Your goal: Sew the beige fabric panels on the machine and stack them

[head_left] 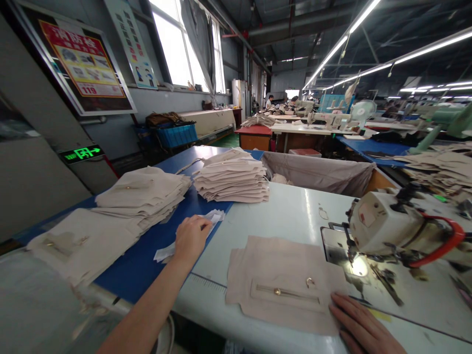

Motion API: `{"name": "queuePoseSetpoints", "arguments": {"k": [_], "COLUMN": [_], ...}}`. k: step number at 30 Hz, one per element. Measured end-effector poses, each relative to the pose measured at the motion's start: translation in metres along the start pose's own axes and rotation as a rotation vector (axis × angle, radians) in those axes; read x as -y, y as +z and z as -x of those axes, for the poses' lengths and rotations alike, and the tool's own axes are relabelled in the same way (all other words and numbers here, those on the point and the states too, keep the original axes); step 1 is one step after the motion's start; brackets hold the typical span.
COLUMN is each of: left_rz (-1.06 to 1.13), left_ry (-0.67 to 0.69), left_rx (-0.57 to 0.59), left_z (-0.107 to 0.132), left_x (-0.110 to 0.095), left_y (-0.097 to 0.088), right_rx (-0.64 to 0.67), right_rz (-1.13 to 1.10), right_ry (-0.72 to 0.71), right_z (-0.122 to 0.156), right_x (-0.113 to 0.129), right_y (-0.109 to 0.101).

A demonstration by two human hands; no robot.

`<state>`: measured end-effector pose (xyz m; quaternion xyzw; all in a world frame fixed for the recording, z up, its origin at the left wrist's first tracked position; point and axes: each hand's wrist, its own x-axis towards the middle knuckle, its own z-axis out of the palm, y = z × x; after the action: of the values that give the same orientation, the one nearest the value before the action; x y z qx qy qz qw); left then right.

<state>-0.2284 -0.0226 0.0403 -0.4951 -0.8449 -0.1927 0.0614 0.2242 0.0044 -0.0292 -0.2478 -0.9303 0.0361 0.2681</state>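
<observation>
A beige fabric panel (273,265) lies flat on the pale sewing table, with a gold zipper (277,291) set into it and a small metal ring (309,282) above the zipper's right part. My right hand (361,322) rests on the panel's lower right edge, fingers stretched out. On the blue board to the left, my left hand (191,238) has its thumb and fingers pinched at some thin white strips (214,215). Part of the strips is hidden under that hand, and whether they are cloth or paper I cannot tell.
Right of the panel stands a sewing machine (383,226) with its lamp lit. Stacks of beige panels (232,177) and zippered panels (143,191) lie on the blue board (136,265). A cloth-lined bin (320,172) is behind the table. More workstations and people are farther back.
</observation>
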Motion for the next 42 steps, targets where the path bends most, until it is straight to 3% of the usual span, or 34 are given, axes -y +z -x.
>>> {"name": "queuePoseSetpoints", "arguments": {"k": [4,11,16,19,22,27,31,36,42], "left_rz": [0.055,0.123,0.107,0.086,0.107,0.319,0.428,0.337,0.152], "left_ry": [-0.113,-0.139,-0.105,0.055,0.328,0.892,1.149,1.292,1.431], "left_rx": [0.032,0.037,0.006,-0.087,-0.200,-0.209,-0.194,-0.021,0.131], "left_z": [-0.003,-0.007,-0.009,-0.005,0.009,0.062,0.091,0.085,0.075], "left_x": [0.005,0.009,0.001,-0.011,-0.042,-0.132,-0.191,-0.210,-0.211], "left_y": [0.000,-0.007,-0.025,-0.035,-0.029,0.013,0.048,0.073,0.069], "right_rx": [-0.001,0.044,0.041,0.059,0.121,0.180,0.216,0.230,0.161], "right_rz": [0.000,0.032,0.056,0.071,0.061,-0.041,-0.085,-0.099,-0.084], "right_ry": [0.007,-0.007,-0.011,0.034,0.108,0.220,0.188,0.214,0.180], "right_z": [0.000,-0.003,-0.003,-0.005,-0.013,-0.022,-0.011,0.005,0.003], "right_x": [0.000,0.004,0.005,0.012,0.025,0.039,0.043,0.038,0.033], "right_y": [0.001,0.001,0.005,0.005,0.000,-0.015,-0.031,-0.037,-0.032]}}
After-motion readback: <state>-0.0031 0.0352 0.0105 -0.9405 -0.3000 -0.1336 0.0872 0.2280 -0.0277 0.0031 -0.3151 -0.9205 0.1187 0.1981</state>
